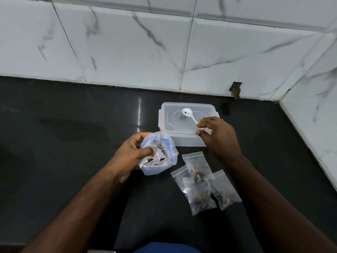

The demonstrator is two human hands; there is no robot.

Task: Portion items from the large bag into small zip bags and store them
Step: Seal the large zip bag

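Note:
My left hand (pixel 134 152) grips the large clear bag (pixel 160 154) with a blue zip rim, its mouth held open; dark pieces lie inside. My right hand (pixel 216 134) pinches the handle of a white plastic spoon (pixel 187 113), whose bowl rests on the lid of a clear plastic box (pixel 182 137) and carries one dark piece. Three small zip bags (pixel 198 181) with brown and dark pieces lie overlapped on the black counter (pixel 73 143), in front of the box and under my right forearm.
White marble-patterned wall tiles (pixel 145 42) rise behind the counter and along its right side. A small notch with a brown patch (pixel 236 90) sits at the wall's base behind the box. Blue cloth (pixel 164 248) shows at the bottom edge.

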